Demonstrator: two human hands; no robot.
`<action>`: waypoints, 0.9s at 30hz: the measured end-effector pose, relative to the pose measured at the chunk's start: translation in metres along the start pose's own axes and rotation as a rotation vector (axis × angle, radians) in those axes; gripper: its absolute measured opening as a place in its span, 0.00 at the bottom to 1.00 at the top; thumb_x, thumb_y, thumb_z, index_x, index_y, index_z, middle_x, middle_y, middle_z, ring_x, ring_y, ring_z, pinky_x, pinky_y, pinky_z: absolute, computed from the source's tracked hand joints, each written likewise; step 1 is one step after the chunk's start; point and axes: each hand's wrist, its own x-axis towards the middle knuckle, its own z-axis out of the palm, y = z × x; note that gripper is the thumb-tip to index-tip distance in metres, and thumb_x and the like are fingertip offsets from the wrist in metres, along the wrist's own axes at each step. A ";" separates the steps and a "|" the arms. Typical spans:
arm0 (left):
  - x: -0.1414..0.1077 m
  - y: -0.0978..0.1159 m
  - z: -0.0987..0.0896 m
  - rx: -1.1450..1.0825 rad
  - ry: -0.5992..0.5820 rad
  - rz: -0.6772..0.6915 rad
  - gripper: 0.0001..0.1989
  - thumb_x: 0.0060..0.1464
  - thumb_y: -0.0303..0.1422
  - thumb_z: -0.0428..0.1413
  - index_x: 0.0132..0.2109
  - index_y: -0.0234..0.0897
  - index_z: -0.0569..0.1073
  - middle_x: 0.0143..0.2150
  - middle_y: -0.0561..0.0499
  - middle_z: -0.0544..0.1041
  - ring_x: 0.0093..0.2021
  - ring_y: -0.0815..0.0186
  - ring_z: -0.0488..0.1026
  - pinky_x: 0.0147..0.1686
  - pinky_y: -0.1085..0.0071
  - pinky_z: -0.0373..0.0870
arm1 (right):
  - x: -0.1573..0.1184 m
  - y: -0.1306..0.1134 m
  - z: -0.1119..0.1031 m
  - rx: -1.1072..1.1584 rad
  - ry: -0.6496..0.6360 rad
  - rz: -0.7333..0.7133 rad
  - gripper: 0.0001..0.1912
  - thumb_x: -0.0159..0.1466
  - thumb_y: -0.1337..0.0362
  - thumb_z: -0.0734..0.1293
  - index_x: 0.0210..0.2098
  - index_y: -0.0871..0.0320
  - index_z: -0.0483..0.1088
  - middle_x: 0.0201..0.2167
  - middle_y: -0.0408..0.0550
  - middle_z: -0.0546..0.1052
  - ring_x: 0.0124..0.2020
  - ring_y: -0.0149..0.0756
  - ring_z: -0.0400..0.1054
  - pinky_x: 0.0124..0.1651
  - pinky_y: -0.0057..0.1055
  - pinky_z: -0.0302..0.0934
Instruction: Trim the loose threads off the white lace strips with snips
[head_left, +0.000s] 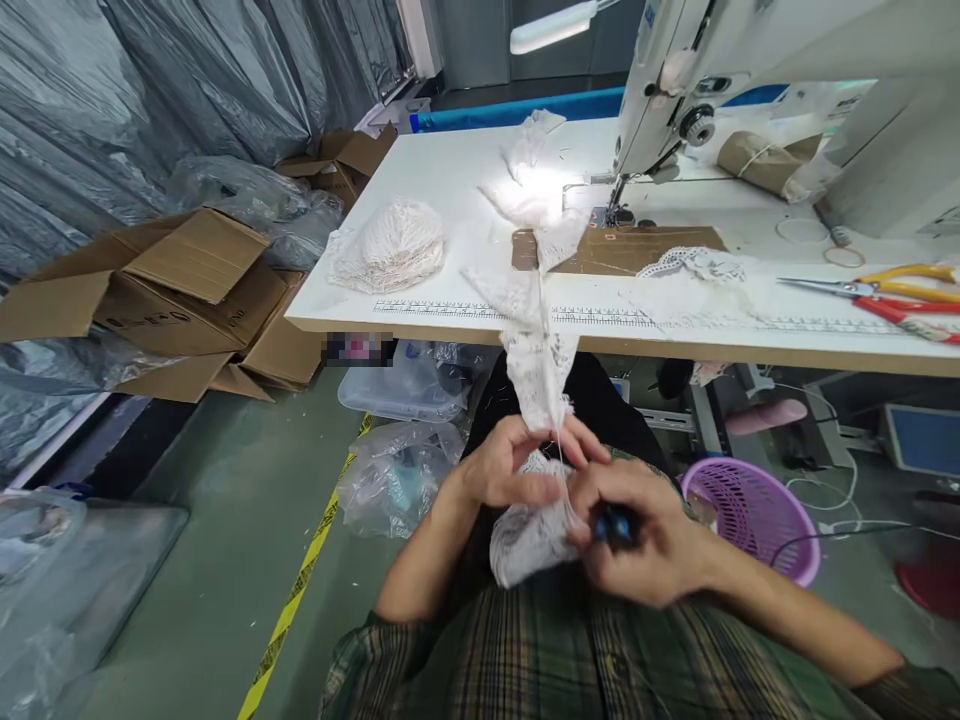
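A long strip of white lace [541, 375] runs off the table's front edge down to my lap. My left hand [517, 465] is closed on it, thumb and fingers pinching the lace where a thin strand hangs. Close beside it, my right hand [649, 530] curls around a small dark tool with a blue part [616, 524]; its working end is hidden, so its kind cannot be told. The right fingertips touch the strand and the lower lace. Below both hands hangs a folded bundle of white lace [529, 545].
A sewing machine [652, 110] stands on the white table [450, 180], with a heap of lace [394, 245] at left. Yellow-handled pliers [900, 285] and a red-handled tool [915, 318] lie right. A purple basket [757, 515] and cardboard boxes [180, 290] sit on the floor.
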 end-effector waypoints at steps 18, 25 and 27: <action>-0.039 -0.025 -0.007 -0.130 0.508 -0.445 0.27 0.45 0.38 0.70 0.51 0.34 0.74 0.35 0.48 0.81 0.31 0.67 0.76 0.33 0.73 0.70 | 0.001 0.075 -0.004 0.100 0.020 0.479 0.15 0.66 0.54 0.66 0.43 0.59 0.71 0.28 0.42 0.73 0.25 0.27 0.59 0.27 0.25 0.53; -0.034 -0.029 -0.012 0.041 0.495 -0.415 0.17 0.48 0.40 0.68 0.42 0.34 0.81 0.29 0.51 0.79 0.27 0.71 0.70 0.29 0.75 0.64 | 0.012 0.096 -0.004 0.040 0.025 0.533 0.35 0.72 0.44 0.51 0.26 0.61 0.73 0.34 0.51 0.79 0.21 0.27 0.60 0.27 0.28 0.56; -0.034 -0.030 -0.012 0.092 0.508 -0.400 0.14 0.49 0.40 0.67 0.39 0.34 0.82 0.28 0.52 0.78 0.26 0.72 0.68 0.28 0.75 0.62 | 0.015 0.098 -0.003 0.009 0.025 0.508 0.36 0.72 0.42 0.52 0.23 0.61 0.73 0.37 0.52 0.80 0.25 0.29 0.65 0.32 0.29 0.58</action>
